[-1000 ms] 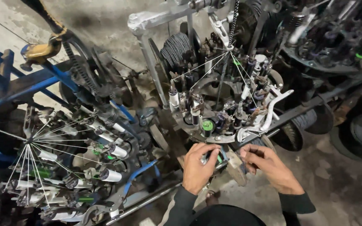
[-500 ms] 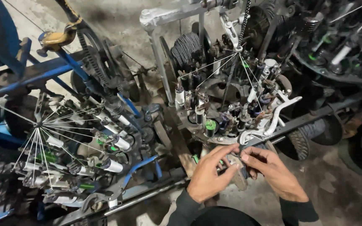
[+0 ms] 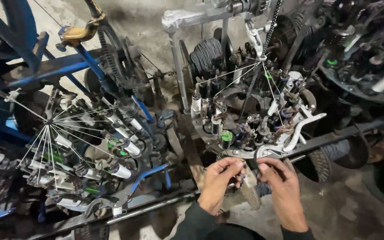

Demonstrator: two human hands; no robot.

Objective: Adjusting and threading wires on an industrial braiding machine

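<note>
Both hands are working close together at the near edge of a round braiding machine (image 3: 254,120). The left hand (image 3: 218,182) is pinching its fingertips together at the middle, and the right hand (image 3: 281,186) is doing the same just beside it; each grip is clenching on something too thin and small to make out, perhaps a thread. Below the fingers a worn, pale lever (image 3: 250,191) is sticking out toward the viewer. White threads are running from upright bobbins (image 3: 226,138) up to a centre point. A second braiding machine (image 3: 81,151) with a blue frame is sitting to the left.
</note>
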